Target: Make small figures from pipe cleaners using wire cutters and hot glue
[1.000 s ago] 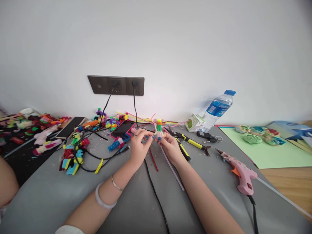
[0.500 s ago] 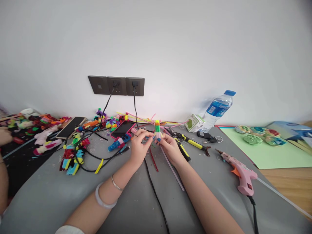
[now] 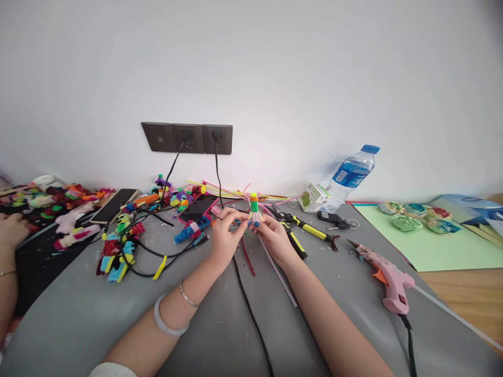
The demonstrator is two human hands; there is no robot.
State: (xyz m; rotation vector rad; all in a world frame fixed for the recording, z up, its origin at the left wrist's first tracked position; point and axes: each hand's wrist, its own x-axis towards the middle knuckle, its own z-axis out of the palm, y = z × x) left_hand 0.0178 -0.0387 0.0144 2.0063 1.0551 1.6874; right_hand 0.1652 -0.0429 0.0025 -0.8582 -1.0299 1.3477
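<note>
Between my fingertips, at the middle of the head view, stands a small pipe-cleaner figure (image 3: 255,209) with yellow, orange, green and pale pink bands. My left hand (image 3: 227,230) pinches its lower left side. The fingers of my right hand (image 3: 272,235) close on its lower right side, with the blue thumbnail showing. The figure's bottom is partly hidden by my fingers. Below my hands lies a red glittery stem (image 3: 248,256), and a pale pink stick (image 3: 280,275) passes under my right wrist.
Yellow-and-black pliers (image 3: 308,226), a water bottle (image 3: 351,175) and car keys (image 3: 334,220) lie beyond my right hand. A pink glue gun (image 3: 387,277) rests at the right. Black cables (image 3: 251,314) cross the grey table. Pipe-cleaner figures (image 3: 116,248) and another person's hand (image 3: 11,230) are at left.
The figure has shifted slightly left and turned a little between my fingers; both my hands stay nearly in place. At the left edge, the other person's hand has come into view over the dark mat.
</note>
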